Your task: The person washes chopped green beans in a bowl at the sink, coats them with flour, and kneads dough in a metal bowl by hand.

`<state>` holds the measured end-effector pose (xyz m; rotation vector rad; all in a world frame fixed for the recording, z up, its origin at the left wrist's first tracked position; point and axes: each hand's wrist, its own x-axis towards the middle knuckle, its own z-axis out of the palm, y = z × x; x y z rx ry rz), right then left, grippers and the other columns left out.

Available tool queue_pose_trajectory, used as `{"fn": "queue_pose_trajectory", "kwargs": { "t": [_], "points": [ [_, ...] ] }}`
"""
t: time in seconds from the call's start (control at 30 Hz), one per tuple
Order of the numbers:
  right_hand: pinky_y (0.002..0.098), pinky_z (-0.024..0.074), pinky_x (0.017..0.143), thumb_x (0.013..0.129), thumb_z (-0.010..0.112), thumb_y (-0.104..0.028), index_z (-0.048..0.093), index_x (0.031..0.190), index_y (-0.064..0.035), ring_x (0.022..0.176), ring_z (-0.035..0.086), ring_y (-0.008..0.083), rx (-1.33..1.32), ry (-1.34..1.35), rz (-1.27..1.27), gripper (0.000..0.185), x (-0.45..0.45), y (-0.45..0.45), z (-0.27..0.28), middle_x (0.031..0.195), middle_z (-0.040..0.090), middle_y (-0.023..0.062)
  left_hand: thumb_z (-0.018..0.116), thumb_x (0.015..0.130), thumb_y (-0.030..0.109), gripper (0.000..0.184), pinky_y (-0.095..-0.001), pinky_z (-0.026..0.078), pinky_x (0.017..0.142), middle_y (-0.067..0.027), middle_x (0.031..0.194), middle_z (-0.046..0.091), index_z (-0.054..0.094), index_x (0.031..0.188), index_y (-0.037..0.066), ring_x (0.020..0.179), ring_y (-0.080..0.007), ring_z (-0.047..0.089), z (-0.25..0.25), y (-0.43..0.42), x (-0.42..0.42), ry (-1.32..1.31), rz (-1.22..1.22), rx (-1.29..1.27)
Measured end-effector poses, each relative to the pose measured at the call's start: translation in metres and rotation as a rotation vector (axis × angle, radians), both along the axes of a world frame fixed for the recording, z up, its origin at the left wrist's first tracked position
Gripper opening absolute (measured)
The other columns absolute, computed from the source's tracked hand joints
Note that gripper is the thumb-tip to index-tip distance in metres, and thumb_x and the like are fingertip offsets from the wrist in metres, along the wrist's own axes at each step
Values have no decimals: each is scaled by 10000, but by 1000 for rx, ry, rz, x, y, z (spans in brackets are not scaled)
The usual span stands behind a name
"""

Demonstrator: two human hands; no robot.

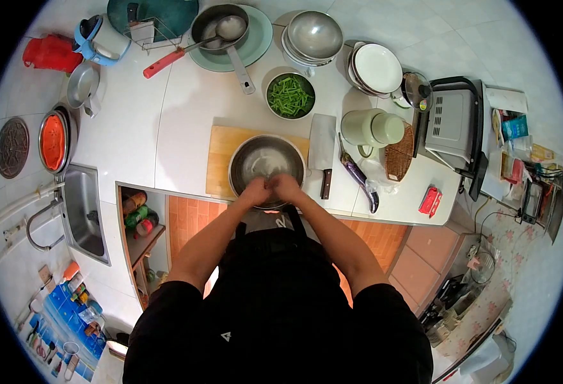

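Note:
Both my hands are together over the near side of a metal bowl (246,155), which stands on a wooden cutting board (219,150). My left hand (255,191) is closed, its fingertips meeting those of my right hand (286,188), also closed. Whatever the fingers hold, if anything, is too small or hidden to make out. A pale patch shows on the bowl's bottom; I cannot tell if it is food, liquid or glare. To the right of the board lies a cleaver (322,144) with a dark handle. Beyond the bowl is a bowl of cut green vegetables (290,95).
Right of the cleaver are an eggplant (356,171), a pale green jug (358,127) and a wicker basket (399,153). A saucepan with a ladle (221,29) and stacked plates (377,67) stand at the back. The sink (84,221) is at left, a toaster oven (449,125) at right.

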<state>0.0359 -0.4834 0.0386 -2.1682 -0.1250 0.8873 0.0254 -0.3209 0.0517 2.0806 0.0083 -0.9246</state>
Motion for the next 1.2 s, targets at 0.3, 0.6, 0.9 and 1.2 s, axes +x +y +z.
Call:
{"fn": "queue_pose_trajectory", "kwargs": {
  "t": [0.3, 0.6, 0.9, 1.2],
  "points": [
    [404, 525, 800, 790, 661, -119, 711, 967, -11, 908, 673, 345, 67, -88, -331, 213, 8, 17, 87, 953, 690, 192, 548, 918, 277, 233, -323, 409, 512, -57, 720, 598, 601, 853, 59, 590, -179, 552, 21, 11, 14, 609, 783, -616],
    [455, 443, 997, 809, 555, -43, 543, 1210, 27, 1153, 547, 407, 118, -273, -78, 408, 3, 49, 152, 1173, 607, 240, 516, 971, 362, 305, -335, 463, 722, -54, 834, 607, 600, 864, 88, 795, -186, 572, 44, 5, 16, 788, 1043, -902],
    [367, 533, 785, 824, 593, -34, 661, 1031, 1, 858, 676, 292, 228, -392, -444, 221, 16, 13, 128, 1001, 672, 189, 559, 973, 214, 192, -354, 487, 694, -56, 809, 605, 585, 841, 77, 744, -204, 602, 57, 40, 19, 668, 907, -991],
    [435, 516, 764, 773, 589, -65, 654, 924, -19, 930, 628, 356, -108, -436, -54, 171, 14, -23, 84, 940, 658, 174, 564, 908, 26, 26, -304, 462, 656, -90, 830, 608, 576, 887, 36, 759, -207, 602, 97, 44, 31, 390, 972, -848]
  ]
}}
